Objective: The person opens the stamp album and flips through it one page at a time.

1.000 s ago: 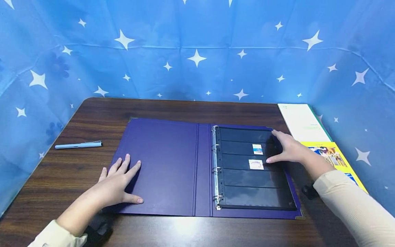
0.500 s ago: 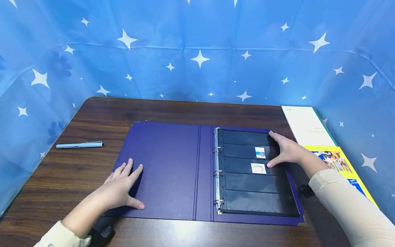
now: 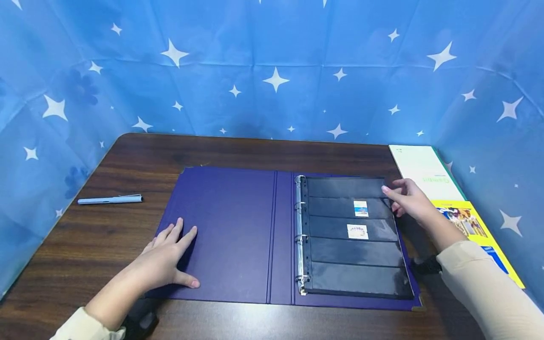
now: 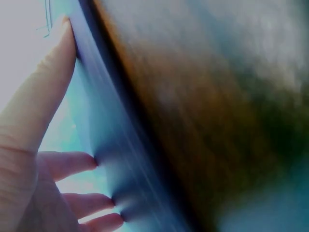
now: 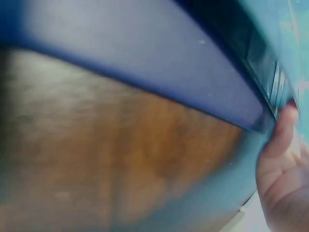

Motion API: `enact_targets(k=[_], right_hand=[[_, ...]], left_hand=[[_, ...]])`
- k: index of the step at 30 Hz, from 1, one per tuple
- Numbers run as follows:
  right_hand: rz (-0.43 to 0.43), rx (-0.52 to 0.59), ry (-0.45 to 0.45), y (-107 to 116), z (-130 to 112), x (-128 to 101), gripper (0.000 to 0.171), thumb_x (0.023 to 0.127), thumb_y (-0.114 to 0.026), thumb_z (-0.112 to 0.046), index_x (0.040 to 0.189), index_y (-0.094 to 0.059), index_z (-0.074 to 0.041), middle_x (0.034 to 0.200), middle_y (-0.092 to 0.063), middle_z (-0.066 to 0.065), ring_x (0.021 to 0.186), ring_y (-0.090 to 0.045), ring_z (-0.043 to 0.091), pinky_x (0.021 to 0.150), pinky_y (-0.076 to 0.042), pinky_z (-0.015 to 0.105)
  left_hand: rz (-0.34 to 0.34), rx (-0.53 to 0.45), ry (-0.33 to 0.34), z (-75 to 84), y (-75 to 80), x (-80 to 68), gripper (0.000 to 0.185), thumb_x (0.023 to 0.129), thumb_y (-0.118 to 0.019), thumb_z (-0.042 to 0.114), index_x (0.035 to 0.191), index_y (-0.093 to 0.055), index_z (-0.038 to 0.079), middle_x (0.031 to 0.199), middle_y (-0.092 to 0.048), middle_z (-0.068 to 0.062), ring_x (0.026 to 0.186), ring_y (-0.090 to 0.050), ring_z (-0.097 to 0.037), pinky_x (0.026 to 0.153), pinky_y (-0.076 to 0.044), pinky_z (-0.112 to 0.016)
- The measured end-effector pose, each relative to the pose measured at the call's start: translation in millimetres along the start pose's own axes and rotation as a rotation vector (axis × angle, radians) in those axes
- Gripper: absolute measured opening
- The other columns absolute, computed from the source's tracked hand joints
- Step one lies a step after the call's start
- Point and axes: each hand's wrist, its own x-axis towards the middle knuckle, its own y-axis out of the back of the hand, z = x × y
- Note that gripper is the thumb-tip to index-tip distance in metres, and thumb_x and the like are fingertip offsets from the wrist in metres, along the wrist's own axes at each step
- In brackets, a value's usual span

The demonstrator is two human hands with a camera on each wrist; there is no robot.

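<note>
A purple ring binder (image 3: 229, 226) lies open on the dark wooden table (image 3: 127, 160). My left hand (image 3: 170, 257) rests flat on its left cover, fingers spread; the left wrist view shows those fingers (image 4: 72, 164) against the cover's edge (image 4: 111, 145). On the metal rings (image 3: 299, 236) sits a black pocket page (image 3: 352, 255) with two small stamps (image 3: 361, 208) (image 3: 357, 231) in its strips. My right hand (image 3: 401, 198) is at the page's upper right edge, fingertips touching it, fingers loosely bent. In the blurred right wrist view a finger (image 5: 282, 130) meets the binder's edge (image 5: 145, 58).
A pale blue pen (image 3: 109, 199) lies on the table at the left. A white booklet (image 3: 420, 172) and a yellow one (image 3: 471, 222) lie along the right side. Blue star-patterned cloth (image 3: 272, 80) walls the table on three sides.
My right hand has slid off the black page to its upper right edge. The left hand has stayed on the left cover.
</note>
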Motion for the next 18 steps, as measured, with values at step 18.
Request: enact_targets(k=[18], right_hand=[[-0.096,0.200,-0.113,0,-11,-23,0.039,0.100,-0.040,-0.039,0.091,-0.045,-0.001,0.052,-0.049,-0.002,0.036,-0.042,0.010,0.036,-0.036,0.026]], left_hand=[[0.027,0.051,0.003,2.3,2.4,0.4,0.124,0.046,-0.070,0.074,0.141,-0.038,0.000,0.145,-0.020,-0.035,0.129,-0.022,-0.053,0.088,-0.029,-0.069]])
